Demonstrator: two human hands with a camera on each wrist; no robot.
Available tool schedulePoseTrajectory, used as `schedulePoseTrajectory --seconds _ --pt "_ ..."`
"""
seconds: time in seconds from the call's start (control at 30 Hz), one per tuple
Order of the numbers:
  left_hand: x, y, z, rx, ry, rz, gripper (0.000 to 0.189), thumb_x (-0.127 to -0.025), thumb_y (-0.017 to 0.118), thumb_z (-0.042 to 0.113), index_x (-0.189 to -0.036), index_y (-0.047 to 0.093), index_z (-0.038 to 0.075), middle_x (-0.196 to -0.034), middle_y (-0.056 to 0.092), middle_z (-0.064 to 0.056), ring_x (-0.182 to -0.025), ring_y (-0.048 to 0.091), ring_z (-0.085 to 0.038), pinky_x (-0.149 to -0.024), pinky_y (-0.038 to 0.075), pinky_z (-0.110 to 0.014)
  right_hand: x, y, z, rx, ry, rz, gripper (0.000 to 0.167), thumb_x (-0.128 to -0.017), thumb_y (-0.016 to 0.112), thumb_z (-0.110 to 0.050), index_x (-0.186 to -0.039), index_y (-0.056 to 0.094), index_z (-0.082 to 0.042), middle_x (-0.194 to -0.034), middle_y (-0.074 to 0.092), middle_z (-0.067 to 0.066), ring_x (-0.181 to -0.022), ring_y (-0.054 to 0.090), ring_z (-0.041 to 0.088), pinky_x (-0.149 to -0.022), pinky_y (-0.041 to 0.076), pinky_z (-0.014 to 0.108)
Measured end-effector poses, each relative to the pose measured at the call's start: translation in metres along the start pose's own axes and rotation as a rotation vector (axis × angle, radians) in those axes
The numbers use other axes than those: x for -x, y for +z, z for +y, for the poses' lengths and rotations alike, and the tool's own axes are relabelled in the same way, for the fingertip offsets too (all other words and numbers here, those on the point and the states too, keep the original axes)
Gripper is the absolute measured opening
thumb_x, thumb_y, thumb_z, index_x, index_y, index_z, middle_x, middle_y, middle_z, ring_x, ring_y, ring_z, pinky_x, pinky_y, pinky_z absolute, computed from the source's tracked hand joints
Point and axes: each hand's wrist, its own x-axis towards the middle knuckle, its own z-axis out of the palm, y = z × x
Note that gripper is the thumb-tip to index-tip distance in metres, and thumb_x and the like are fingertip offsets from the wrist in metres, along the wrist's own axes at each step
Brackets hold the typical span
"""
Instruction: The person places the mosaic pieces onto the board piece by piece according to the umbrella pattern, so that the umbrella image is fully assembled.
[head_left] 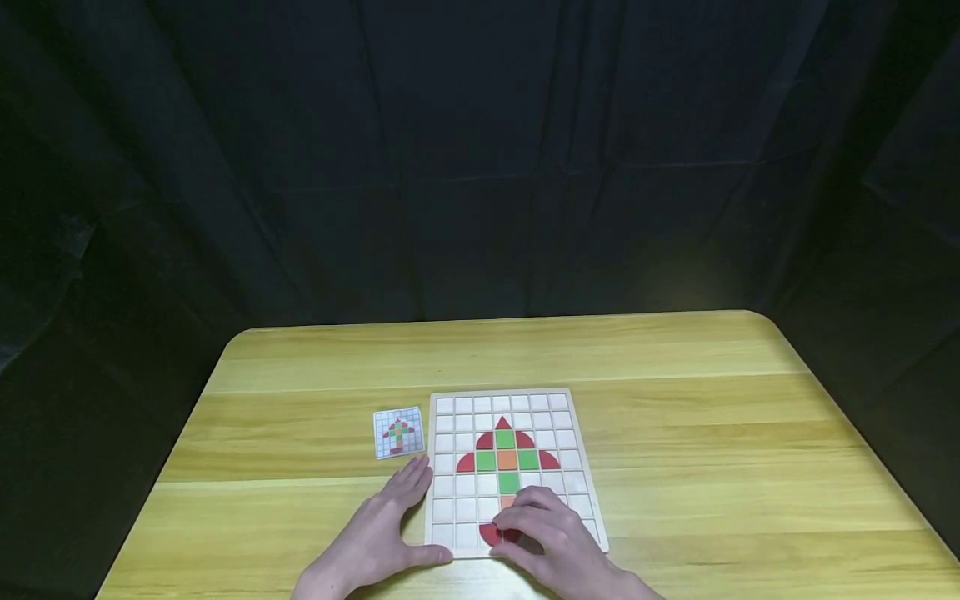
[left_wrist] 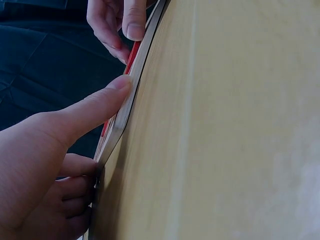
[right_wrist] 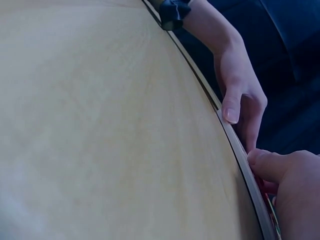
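Note:
A square white grid board (head_left: 444, 508) with a pale wooden rim lies on the table. Red, green and orange pieces form an arrow-like figure on it, with an orange square (head_left: 507, 459) in the middle. My left hand (head_left: 375, 533) rests at the board's near left corner, thumb on the front rim and fingers along the left side. Over the bottom row, my right hand (head_left: 551, 537) has curled fingers and thumb around a red quarter-circle piece (head_left: 512, 536), partly hidden. Left of it lies another red quarter-circle piece (head_left: 489, 534).
A small pattern card (head_left: 399, 432) with a similar coloured figure lies left of the board. The wooden table (head_left: 697, 433) extends on both sides, and a dark curtain (head_left: 480, 167) hangs behind it.

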Motion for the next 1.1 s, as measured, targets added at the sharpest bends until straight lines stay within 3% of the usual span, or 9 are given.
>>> schedulePoseTrajectory --seconds 0.5,1.1 --pt "-0.0016 0.0027 0.0000 -0.007 -0.020 -0.010 0.109 -0.074 0.074 0.068 -0.154 0.035 0.006 -0.167 0.021 -0.004 -0.153 0.021 -0.027 -0.118 0.030 -0.052 0.0010 0.0001 0.0048 -0.019 -0.081 0.045 0.017 -0.086 0.080 -0.024 -0.090 0.075 -0.009 -0.085 0.074 -0.003 -0.085 0.061 0.014 -0.079 0.053 0.021" --pt "0.0058 0.0022 -0.0024 -0.013 -0.025 -0.006 0.110 -0.074 0.074 0.069 -0.154 0.035 0.006 -0.167 0.021 -0.003 -0.153 0.021 -0.026 -0.118 0.031 -0.052 -0.0033 0.0027 0.0002 -0.003 -0.133 0.034 0.011 -0.089 0.077 -0.019 -0.092 0.076 -0.009 -0.090 0.074 -0.001 -0.085 0.063 0.012 -0.080 0.053 0.022"
